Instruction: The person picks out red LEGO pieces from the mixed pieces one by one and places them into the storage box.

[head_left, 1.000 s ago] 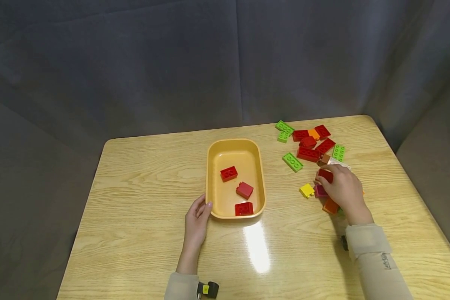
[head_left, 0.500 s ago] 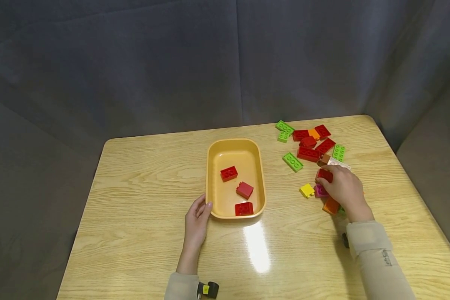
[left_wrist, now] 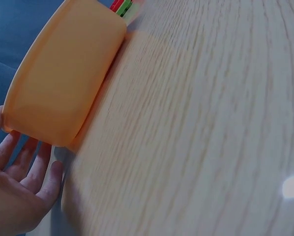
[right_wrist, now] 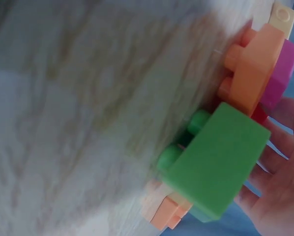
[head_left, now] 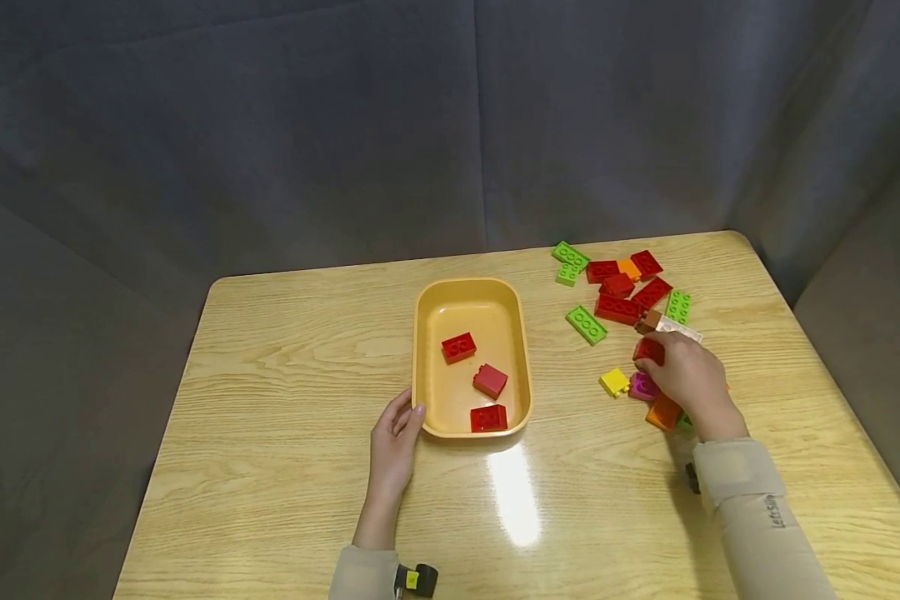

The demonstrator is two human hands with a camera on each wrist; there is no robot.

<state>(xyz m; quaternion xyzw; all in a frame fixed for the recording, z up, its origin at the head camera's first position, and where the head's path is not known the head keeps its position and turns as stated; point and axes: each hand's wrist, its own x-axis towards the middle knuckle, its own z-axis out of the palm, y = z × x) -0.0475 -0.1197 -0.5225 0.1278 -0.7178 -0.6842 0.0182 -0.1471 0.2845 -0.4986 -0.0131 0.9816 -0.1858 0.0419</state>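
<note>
My left hand (head_left: 392, 446) holds the near-left corner of a yellow-orange plastic tray (head_left: 465, 318), thumb over the rim and fingers against the outer wall. Inside lie a red toy brick (head_left: 459, 347) with others of its colour. At the right my right hand (head_left: 693, 379) pinches a red brick (head_left: 648, 351) between thumb and fingers. Close by are a magenta brick (head_left: 643, 386), a yellow brick (head_left: 614, 382) and an orange brick (head_left: 663, 412). In the right wrist view, a green brick (right_wrist: 220, 157) stands before the hand and covers part of the fingers.
Behind the right hand lies a loose group of bricks, including a long red brick (head_left: 619, 309), a white brick (head_left: 679, 330) and a green brick (head_left: 586, 325). The wooden table (head_left: 292, 375) ends at a dark grey curtain (head_left: 345, 142).
Slightly more of the magenta brick shows beneath the right hand, which has barely shifted with the red brick. The left hand and tray stay in place.
</note>
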